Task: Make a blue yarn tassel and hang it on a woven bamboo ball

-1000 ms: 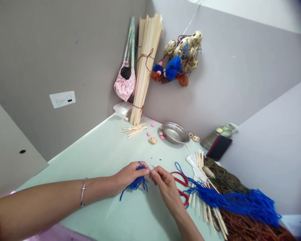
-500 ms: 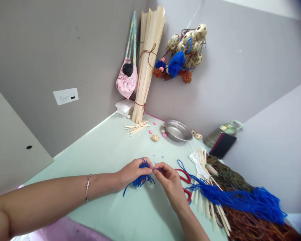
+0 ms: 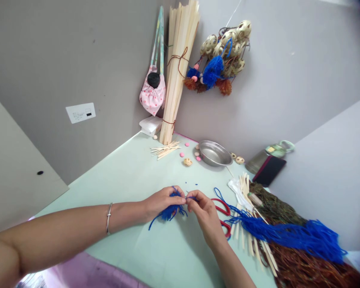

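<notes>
My left hand [image 3: 163, 201] is closed around a small blue yarn tassel [image 3: 170, 213] just above the pale green table [image 3: 131, 180]; loose strands trail out below the fingers. My right hand [image 3: 203, 210] pinches the tassel's top, fingertips meeting those of the left hand; a thin needle-like tip seems to stick up between them. A metal bangle [image 3: 108, 218] circles my left wrist. Red-handled scissors [image 3: 223, 212] lie just right of my right hand.
A long blue yarn bundle [image 3: 288, 234] lies over brown fibres [image 3: 302, 268] and cane strips [image 3: 252, 236] at right. Behind stand a steel bowl [image 3: 214, 153], beads, loose sticks [image 3: 164, 150], a tied cane bundle [image 3: 178, 72], a pink pouch [image 3: 152, 94] and hanging woven balls [image 3: 224, 44].
My hands have drawn closer together at the tassel's top, the right fingertips now against the left. The view has shifted slightly, so everything sits a little higher.
</notes>
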`<state>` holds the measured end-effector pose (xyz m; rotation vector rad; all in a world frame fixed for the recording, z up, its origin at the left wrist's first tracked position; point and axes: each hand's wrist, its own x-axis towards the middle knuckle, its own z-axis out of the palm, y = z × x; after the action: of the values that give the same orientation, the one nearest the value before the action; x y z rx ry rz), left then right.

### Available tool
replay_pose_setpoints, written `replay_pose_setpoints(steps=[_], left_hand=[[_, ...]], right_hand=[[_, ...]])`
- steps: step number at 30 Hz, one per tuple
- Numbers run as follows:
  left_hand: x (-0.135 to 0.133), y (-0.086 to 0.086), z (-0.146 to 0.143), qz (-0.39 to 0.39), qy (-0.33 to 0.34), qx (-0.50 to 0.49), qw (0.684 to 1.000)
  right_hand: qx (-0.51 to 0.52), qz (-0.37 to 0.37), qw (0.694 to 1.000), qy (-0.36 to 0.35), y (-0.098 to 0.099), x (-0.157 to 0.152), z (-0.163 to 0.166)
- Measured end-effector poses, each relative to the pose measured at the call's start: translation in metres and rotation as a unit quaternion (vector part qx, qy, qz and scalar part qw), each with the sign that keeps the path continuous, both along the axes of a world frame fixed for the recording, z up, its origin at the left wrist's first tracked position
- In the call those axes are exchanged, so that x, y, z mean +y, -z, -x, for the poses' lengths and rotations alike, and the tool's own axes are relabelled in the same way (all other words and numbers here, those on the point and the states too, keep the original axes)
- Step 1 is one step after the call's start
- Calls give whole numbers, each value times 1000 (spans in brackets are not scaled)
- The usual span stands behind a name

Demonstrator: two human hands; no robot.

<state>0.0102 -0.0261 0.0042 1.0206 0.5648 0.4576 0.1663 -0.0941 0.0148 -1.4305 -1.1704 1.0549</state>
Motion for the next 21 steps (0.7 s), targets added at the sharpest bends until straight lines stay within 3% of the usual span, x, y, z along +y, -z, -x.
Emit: replay_pose_setpoints(steps=[3, 6, 10, 14, 21], left_hand=[[0, -1, -1, 36, 24, -18, 999], [1, -2, -2, 67, 0, -36, 997], [6, -1, -2, 88, -54, -51, 993], [10, 2, -3, 83, -67, -51, 993], [10, -1, -2, 91, -79, -31, 992]], right_hand=[[-17, -28, 999, 20, -1, -1, -2], [-40, -35, 998, 25, -4, -3, -4], [-66, -21, 996, -49, -7, -4, -4], [-60, 13, 993, -101, -4, -2, -1], [-76, -14, 996, -53, -1, 1, -7]])
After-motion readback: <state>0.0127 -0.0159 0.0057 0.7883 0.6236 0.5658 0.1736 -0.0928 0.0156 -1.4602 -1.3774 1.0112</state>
